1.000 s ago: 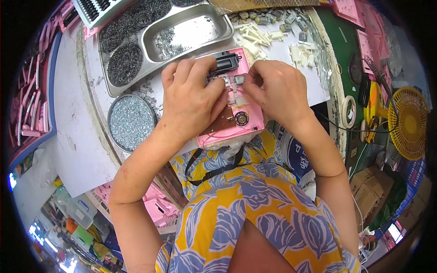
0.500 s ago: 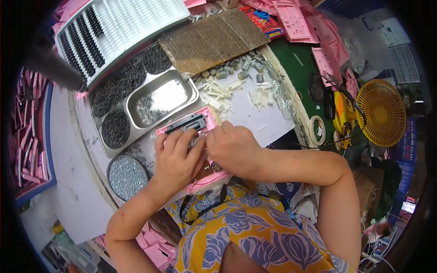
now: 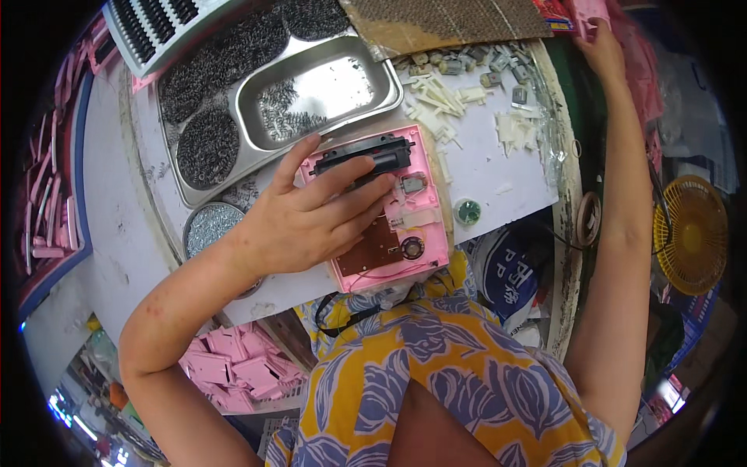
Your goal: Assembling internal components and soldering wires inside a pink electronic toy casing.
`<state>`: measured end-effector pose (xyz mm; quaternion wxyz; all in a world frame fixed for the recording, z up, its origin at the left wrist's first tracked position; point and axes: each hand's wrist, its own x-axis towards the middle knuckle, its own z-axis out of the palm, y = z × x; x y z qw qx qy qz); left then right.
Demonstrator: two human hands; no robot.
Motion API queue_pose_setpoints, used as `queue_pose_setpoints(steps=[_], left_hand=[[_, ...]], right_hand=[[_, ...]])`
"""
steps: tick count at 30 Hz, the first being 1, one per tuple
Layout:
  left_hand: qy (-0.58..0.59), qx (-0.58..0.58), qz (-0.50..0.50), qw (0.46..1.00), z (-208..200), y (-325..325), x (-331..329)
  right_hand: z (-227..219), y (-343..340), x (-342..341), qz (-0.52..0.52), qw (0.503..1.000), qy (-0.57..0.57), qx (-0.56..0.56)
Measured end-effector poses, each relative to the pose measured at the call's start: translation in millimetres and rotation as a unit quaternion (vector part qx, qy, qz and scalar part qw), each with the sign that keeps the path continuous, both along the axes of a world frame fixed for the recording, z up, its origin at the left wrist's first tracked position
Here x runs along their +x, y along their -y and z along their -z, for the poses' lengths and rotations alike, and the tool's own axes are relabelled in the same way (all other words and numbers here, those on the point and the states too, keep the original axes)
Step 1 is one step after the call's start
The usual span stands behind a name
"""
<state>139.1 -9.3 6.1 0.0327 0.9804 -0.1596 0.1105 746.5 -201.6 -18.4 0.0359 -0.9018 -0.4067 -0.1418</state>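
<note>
A pink plastic housing (image 3: 429, 233) lies in front of me, holding a long black module (image 3: 389, 156), a small motor (image 3: 413, 184), a brown circuit board (image 3: 366, 249) and a round metal-rimmed part (image 3: 412, 248). Across its left side stretches my left hand (image 3: 311, 214), fingers spread; the fingertips reach over the black module and near the motor. Far off at the upper right, my right hand (image 3: 604, 54) has its thumb and fingers on the edge of a pink plastic panel (image 3: 590, 11). Part of that grip is cut off by the picture's dark rim.
A metal tray (image 3: 243, 101) of black springs stands behind the housing, with a round dish of small silvery parts (image 3: 210, 229) to its left. White plastic parts (image 3: 436, 101) and several small motors (image 3: 492, 79) lie beneath a cardboard sheet (image 3: 451, 23). A yellow fan (image 3: 691, 233) stands right.
My right hand has left the housing and reached far right to the pink panels. My left hand has spread its fingers. The view has shifted, and a small round green-topped item now shows beside the housing.
</note>
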Motion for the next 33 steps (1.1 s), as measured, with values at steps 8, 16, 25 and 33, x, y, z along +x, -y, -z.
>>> queue_pose_setpoints(steps=[8,16,25,33], left_hand=[[-0.037,-0.076,-0.059,0.995,-8,14,2],[-0.063,-0.011,-0.059,0.996,-5,27,5],[-0.081,-0.008,-0.063,0.995,-6,24,-8],[-0.019,-0.792,-0.286,0.539,-48,91,-18]], right_hand=[[-90,51,-32,0.055,0.984,0.024,0.17],[-127,132,-208,-0.021,0.856,-0.246,0.454],[-56,129,-362,-0.009,0.51,-0.689,0.515],[-54,62,-458,-0.045,0.556,-0.725,0.404]])
